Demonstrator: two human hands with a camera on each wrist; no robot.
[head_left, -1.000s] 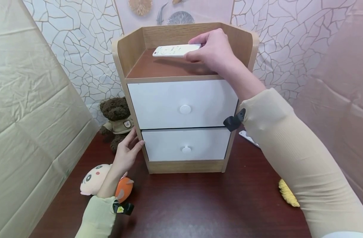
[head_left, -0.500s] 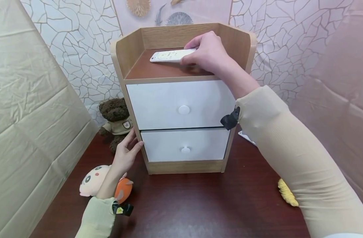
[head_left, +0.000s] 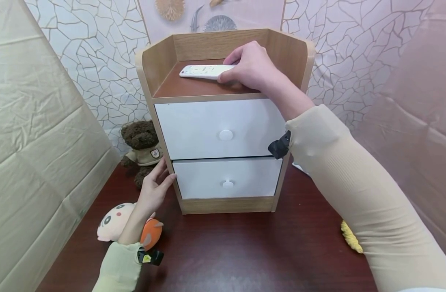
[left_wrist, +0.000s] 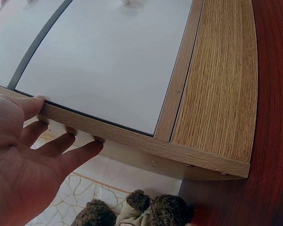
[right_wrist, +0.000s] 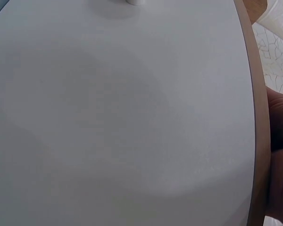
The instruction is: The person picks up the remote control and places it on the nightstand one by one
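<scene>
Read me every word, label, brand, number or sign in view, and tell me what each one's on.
Readable text: none.
Button markings on the white remote in the right hand: too small.
Badge on the teddy bear: too small.
Yellow label on the black band at the left cuff: too small.
Tiny mark on the cabinet frame: can't make out.
</scene>
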